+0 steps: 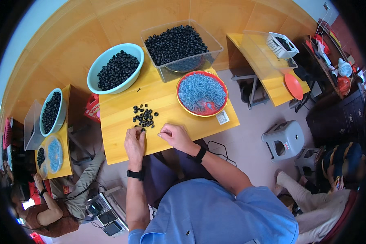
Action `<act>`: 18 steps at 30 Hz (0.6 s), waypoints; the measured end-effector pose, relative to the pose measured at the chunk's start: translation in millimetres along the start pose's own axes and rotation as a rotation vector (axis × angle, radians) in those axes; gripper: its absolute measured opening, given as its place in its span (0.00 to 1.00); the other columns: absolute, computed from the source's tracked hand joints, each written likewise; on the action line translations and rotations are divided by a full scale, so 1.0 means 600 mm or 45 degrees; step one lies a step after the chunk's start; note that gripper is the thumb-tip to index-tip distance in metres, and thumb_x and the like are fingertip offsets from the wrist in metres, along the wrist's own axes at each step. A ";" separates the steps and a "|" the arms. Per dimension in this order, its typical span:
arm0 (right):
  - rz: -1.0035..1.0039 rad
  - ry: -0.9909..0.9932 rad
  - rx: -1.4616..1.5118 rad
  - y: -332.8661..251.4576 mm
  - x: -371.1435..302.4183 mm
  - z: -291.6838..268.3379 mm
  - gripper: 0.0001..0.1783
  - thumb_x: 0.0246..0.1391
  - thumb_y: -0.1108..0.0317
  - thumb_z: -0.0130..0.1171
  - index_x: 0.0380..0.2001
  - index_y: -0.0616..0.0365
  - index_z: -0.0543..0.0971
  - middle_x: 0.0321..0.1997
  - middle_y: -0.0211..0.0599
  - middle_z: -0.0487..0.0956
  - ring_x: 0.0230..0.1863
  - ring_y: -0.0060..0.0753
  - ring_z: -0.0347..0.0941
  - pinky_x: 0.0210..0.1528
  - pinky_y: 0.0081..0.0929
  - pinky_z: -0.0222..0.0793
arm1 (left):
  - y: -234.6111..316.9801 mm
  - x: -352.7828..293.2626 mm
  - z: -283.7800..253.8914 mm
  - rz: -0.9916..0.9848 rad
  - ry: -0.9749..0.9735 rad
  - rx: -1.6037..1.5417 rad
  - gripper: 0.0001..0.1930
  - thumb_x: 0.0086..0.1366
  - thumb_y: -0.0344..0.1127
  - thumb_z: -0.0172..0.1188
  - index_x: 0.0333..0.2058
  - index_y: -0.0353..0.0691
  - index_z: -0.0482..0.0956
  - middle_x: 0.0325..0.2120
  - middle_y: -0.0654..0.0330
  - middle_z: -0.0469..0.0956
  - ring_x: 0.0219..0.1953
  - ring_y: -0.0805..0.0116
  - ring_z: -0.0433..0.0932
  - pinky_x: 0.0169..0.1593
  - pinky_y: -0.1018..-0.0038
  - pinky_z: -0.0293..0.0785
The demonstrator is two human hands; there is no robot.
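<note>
My left hand rests near the front of the yellow table, its fingertips closed on a small black ring-like part. Just right of it, my right hand hovers low with thumb and fingers pinched together. What that pinch holds, if anything, is too small to make out. Beyond my fingers lies a loose pile of small black parts, some round with a hole, some like short pegs. A red bowl full of small silvery-blue metal pieces stands at the right.
At the back stand a light-blue basin and a clear plastic bin, both holding black round parts. Other yellow tables flank mine. A grey stool is at right. People sit on both sides, one person's hand at left.
</note>
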State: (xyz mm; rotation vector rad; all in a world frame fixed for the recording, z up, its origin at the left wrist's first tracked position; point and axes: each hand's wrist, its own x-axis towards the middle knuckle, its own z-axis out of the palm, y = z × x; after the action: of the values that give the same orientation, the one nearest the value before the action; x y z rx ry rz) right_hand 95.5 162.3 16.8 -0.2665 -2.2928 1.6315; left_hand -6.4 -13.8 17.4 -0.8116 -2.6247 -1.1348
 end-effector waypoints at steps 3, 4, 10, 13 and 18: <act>0.033 -0.031 0.091 0.013 -0.014 -0.007 0.08 0.58 0.68 0.65 0.33 0.64 0.80 0.28 0.41 0.83 0.27 0.33 0.79 0.34 0.31 0.74 | 0.015 -0.006 0.006 0.008 -0.013 -0.071 0.09 0.59 0.28 0.69 0.37 0.36 0.80 0.32 0.51 0.78 0.32 0.53 0.78 0.38 0.61 0.74; 0.046 -0.046 0.198 0.019 -0.018 -0.015 0.08 0.58 0.68 0.64 0.35 0.63 0.81 0.29 0.41 0.83 0.28 0.32 0.79 0.35 0.30 0.74 | 0.016 -0.010 0.010 0.029 -0.012 -0.076 0.09 0.58 0.28 0.70 0.37 0.36 0.80 0.32 0.51 0.78 0.32 0.53 0.78 0.38 0.60 0.74; -0.045 0.317 -0.353 -0.014 -0.046 -0.166 0.07 0.58 0.71 0.61 0.36 0.63 0.83 0.32 0.44 0.84 0.34 0.41 0.82 0.38 0.31 0.76 | 0.015 -0.024 0.019 0.025 0.055 -0.115 0.09 0.57 0.30 0.71 0.36 0.38 0.81 0.31 0.55 0.78 0.33 0.55 0.77 0.40 0.64 0.72; -0.041 0.468 -0.576 -0.019 -0.021 -0.239 0.06 0.57 0.72 0.60 0.35 0.60 0.84 0.34 0.47 0.84 0.36 0.51 0.81 0.40 0.38 0.77 | 0.019 -0.019 0.018 -0.011 0.022 -0.140 0.09 0.57 0.30 0.71 0.36 0.39 0.81 0.29 0.57 0.77 0.33 0.56 0.77 0.41 0.64 0.71; 0.040 0.296 -0.926 0.000 0.025 -0.288 0.08 0.56 0.74 0.58 0.35 0.57 0.85 0.36 0.48 0.84 0.40 0.53 0.81 0.44 0.45 0.76 | 0.020 -0.020 0.020 0.019 0.040 -0.071 0.08 0.58 0.31 0.70 0.36 0.41 0.81 0.28 0.57 0.75 0.32 0.57 0.76 0.40 0.64 0.71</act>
State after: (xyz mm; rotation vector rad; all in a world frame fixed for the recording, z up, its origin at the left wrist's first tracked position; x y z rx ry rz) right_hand 143.5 319.9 71.0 -0.6135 -2.5975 0.6628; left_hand 10.8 -3.5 12.1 -0.8157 -2.5679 -1.2120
